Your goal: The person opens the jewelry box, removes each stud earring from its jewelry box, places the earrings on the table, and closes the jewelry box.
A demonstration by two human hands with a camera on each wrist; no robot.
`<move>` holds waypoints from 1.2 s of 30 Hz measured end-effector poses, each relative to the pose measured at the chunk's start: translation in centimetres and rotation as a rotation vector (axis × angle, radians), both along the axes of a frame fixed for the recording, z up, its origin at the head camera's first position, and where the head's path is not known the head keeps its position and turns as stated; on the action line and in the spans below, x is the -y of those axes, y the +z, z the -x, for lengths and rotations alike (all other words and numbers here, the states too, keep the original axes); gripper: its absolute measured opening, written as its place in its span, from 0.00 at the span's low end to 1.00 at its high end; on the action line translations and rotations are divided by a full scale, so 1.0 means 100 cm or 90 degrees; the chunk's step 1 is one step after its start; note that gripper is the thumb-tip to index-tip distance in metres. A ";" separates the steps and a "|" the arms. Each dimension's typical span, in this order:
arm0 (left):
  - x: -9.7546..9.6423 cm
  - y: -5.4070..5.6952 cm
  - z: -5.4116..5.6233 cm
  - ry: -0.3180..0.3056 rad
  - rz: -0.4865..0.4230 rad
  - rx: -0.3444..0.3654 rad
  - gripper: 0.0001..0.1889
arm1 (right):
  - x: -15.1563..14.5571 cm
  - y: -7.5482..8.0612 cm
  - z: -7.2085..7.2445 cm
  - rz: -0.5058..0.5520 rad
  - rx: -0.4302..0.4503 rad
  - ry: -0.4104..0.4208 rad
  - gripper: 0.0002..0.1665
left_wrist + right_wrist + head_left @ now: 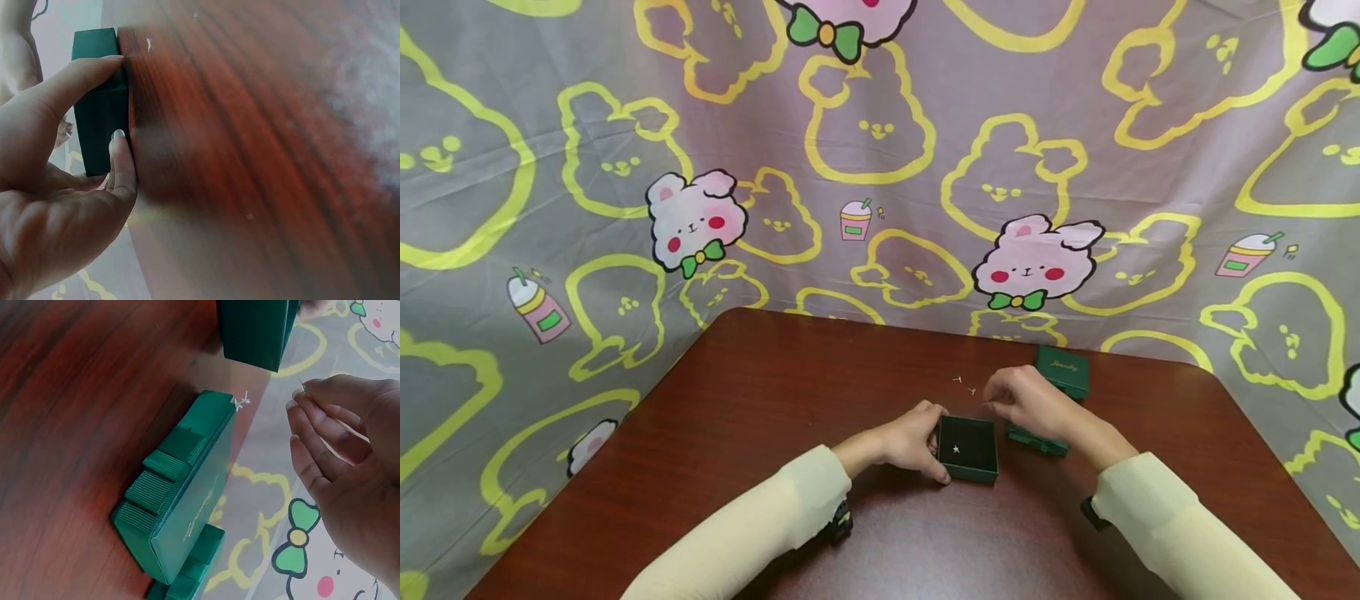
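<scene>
My left hand (913,442) holds the left side of an open dark green jewelry box (973,477), its thumb at the near corner. In the left wrist view, thumb and fingers grip the box's green wall (100,125). A small silvery star-like earring (956,449) lies inside on the dark lining. Beside the box, my right hand (1026,400) is raised above the table. In the right wrist view, its thumb and index finger pinch a thin metallic pin (302,385), seemingly an earring; its head is hidden. More small silvery earrings (957,379) lie on the table beyond the box.
A green lid with a ribbon bow (181,481) sits right of the box, partly under my right hand in the head view. Behind it is another green jewelry box (1063,371) with gold lettering. A patterned cloth (910,208) hangs behind the brown table (760,375).
</scene>
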State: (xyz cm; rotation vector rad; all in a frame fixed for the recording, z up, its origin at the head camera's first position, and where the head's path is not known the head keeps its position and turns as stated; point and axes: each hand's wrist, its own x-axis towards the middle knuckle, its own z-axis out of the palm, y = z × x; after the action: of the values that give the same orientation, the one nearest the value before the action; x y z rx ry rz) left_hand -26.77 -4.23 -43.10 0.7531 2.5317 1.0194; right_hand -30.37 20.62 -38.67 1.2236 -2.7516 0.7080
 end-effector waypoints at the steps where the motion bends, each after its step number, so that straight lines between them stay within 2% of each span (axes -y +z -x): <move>1: 0.000 0.000 0.000 0.000 0.000 0.000 0.41 | 0.000 -0.001 0.002 0.001 -0.001 -0.005 0.04; 6: 0.000 0.001 0.000 -0.001 0.002 -0.001 0.41 | 0.002 -0.005 0.010 -0.004 0.002 -0.027 0.02; 16: 0.000 0.002 0.000 -0.001 0.004 -0.003 0.40 | 0.008 -0.017 0.026 -0.016 0.024 -0.070 0.04; 36: 0.000 0.004 -0.001 -0.004 0.018 -0.004 0.39 | 0.019 -0.035 0.040 -0.003 0.071 -0.138 0.06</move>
State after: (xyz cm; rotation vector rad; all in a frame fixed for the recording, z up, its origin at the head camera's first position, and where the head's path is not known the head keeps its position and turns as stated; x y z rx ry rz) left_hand -26.71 -4.22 -42.75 0.7573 2.5414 0.9780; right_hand -34.39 18.76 -42.15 0.8929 -2.9160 0.7686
